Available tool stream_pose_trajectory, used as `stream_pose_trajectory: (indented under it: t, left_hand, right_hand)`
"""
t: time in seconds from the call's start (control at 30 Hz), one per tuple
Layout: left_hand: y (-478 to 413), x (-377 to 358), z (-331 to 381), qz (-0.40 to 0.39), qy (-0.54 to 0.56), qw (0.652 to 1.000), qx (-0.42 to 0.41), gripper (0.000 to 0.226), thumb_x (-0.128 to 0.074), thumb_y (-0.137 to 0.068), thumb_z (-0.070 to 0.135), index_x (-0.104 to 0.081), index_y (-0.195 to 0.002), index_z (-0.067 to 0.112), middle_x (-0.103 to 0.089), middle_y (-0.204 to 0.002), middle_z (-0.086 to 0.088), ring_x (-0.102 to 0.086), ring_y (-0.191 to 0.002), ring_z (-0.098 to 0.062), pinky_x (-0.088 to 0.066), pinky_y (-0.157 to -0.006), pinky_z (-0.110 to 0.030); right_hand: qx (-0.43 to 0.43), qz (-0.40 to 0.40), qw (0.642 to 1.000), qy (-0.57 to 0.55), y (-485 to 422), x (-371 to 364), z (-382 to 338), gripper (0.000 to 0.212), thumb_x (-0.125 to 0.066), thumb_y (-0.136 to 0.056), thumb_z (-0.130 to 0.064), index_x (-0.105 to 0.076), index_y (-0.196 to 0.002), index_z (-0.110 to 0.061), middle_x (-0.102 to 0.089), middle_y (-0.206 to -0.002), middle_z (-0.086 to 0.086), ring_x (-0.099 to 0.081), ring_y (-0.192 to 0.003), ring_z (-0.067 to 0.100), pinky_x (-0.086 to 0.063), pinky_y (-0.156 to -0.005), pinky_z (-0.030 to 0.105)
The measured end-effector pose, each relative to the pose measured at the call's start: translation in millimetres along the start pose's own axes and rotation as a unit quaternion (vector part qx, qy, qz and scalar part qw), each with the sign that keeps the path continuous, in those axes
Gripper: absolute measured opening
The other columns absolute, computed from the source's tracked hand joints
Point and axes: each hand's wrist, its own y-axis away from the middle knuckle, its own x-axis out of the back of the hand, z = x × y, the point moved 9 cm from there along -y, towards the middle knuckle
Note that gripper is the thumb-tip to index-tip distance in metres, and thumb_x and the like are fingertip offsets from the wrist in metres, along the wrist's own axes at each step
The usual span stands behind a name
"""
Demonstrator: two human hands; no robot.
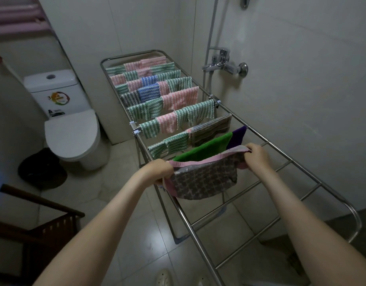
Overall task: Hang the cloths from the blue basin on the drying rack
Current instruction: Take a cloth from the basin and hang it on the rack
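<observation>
Checked cloth (pixel 204 180), the one I hold: grey ground, pale pink grid of crosses, plain pink border. Green cloth (pixel 207 149): solid bright green. Purple cloth (pixel 238 135): solid deep purple. Striped cloth (pixel 213 126): grey-brown with fine pale stripes. Zigzag cloths (pixel 198 112): wavy white bands on mint green, on pink, on blue. Drying rack (pixel 190 225): silver metal. Toilet (pixel 71 135): white, multicoloured sticker (pixel 59 98) on the cistern. Bin (pixel 41 171): black.

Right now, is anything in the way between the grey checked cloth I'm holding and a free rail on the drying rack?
Nothing visible. Your left hand and right hand grip the grey checked cloth by its top corners, just this side of the green cloth, and the drying rack rails nearer you are bare.
</observation>
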Motion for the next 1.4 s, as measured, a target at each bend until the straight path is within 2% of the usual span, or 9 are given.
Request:
stream_pose_trajectory:
  t: [0.1,0.17,0.33,0.5,0.67,0.77,0.93,1.23,1.4]
  left_hand:
    - [-2.3,-2.0,3.7,-0.012,-0.036,0.999,-0.008,0.011,-0.040,-0.078,0.003,-0.039,-0.071,0.011,-0.036,-0.063,-0.005,-0.034,-0.051,-0.017,-0.026,-0.045,-0.023]
    - [-7.6,-4.6,3.7,-0.026,-0.024,0.999,-0.013,0.009,-0.040,-0.079,0.006,-0.038,-0.073,0.013,-0.035,-0.061,-0.004,-0.033,-0.049,-0.017,-0.021,-0.045,-0.022]
    - [-24.2,-4.9,4.4,-0.014,0.029,0.999,-0.010,0.024,-0.043,-0.087,0.018,-0.044,-0.065,0.011,-0.041,-0.049,-0.006,-0.033,-0.042,-0.017,-0.021,-0.044,-0.020]
    - [-30.4,-14.3,22.6,-0.015,0.108,0.993,-0.043,0.028,-0.034,-0.099,0.024,-0.047,-0.078,0.010,-0.053,-0.053,-0.011,-0.045,-0.030,-0.013,-0.031,-0.037,-0.015]
    - [-22.9,-41.0,42.7,-0.097,0.176,0.979,-0.046,0.026,-0.030,-0.103,0.027,-0.048,-0.102,0.008,-0.064,-0.053,-0.015,-0.062,-0.041,-0.020,-0.050,-0.038,-0.023]
    - [-23.4,-47.9,46.6,-0.105,0.166,0.980,-0.044,0.028,-0.030,-0.103,0.026,-0.047,-0.111,0.006,-0.064,-0.058,-0.021,-0.064,-0.044,-0.024,-0.055,-0.043,-0.029]
    - [-38.0,-45.5,31.5,-0.061,0.111,0.992,-0.004,0.030,-0.029,-0.101,0.023,-0.042,-0.120,0.004,-0.064,-0.073,-0.028,-0.063,-0.043,-0.029,-0.053,-0.040,-0.032]
    - [-36.5,-9.4,-9.4,-0.004,-0.005,0.999,0.053,0.023,-0.041,-0.093,0.008,-0.055,-0.076,0.003,-0.057,-0.045,-0.010,-0.051,-0.030,-0.016,-0.043,-0.033,-0.021]
    - [-42.2,-6.9,-20.5,-0.008,-0.036,0.998,0.057,0.027,-0.037,-0.095,0.014,-0.061,-0.098,0.001,-0.060,-0.058,-0.011,-0.052,-0.033,-0.014,-0.040,-0.032,-0.019]
  right_hand:
    - [-0.044,0.002,0.999,0.009,-7.4,-0.5,8.5,0.017,-0.045,-0.092,-0.014,-0.062,-0.089,-0.009,-0.063,-0.083,0.013,-0.058,-0.070,0.026,-0.044,-0.055,0.027]
    - [-0.079,-0.019,0.997,-0.004,-9.6,-5.4,13.4,0.022,-0.041,-0.096,-0.022,-0.059,-0.089,-0.011,-0.064,-0.075,0.013,-0.062,-0.058,0.027,-0.050,-0.049,0.030]
    - [-0.147,-0.127,0.966,-0.169,-9.4,-35.7,16.4,0.033,-0.028,-0.100,-0.026,-0.060,-0.108,-0.022,-0.068,-0.084,0.020,-0.065,-0.053,0.029,-0.049,-0.038,0.025]
    - [-0.168,-0.083,0.960,-0.208,-14.7,-30.6,25.7,0.030,-0.034,-0.101,-0.024,-0.060,-0.099,-0.009,-0.051,-0.043,0.003,-0.049,-0.037,0.016,-0.042,-0.041,0.024]
    - [-0.140,0.030,0.983,-0.118,-10.6,12.7,32.3,0.028,-0.044,-0.094,-0.026,-0.062,-0.083,-0.008,-0.063,-0.084,0.011,-0.057,-0.076,0.027,-0.040,-0.065,0.032]
    - [-0.137,0.047,0.987,-0.068,-11.2,23.6,35.6,0.032,-0.045,-0.093,-0.026,-0.065,-0.099,-0.002,-0.059,-0.092,0.015,-0.056,-0.091,0.030,-0.038,-0.073,0.033]
    - [-0.131,0.020,0.988,-0.080,-5.8,17.6,43.7,0.025,-0.050,-0.090,-0.030,-0.065,-0.081,-0.011,-0.063,-0.079,0.009,-0.058,-0.082,0.028,-0.038,-0.062,0.030]
    - [-0.144,0.000,0.987,-0.071,-20.2,-15.1,36.5,0.017,-0.060,-0.083,-0.023,-0.055,-0.072,-0.012,-0.056,-0.069,0.004,-0.054,-0.077,0.025,-0.034,-0.059,0.029]
    - [-0.167,-0.018,0.985,-0.042,-30.2,-31.5,38.5,0.030,-0.061,-0.078,-0.031,-0.062,-0.088,-0.002,-0.060,-0.083,0.016,-0.059,-0.077,0.030,-0.042,-0.064,0.030]
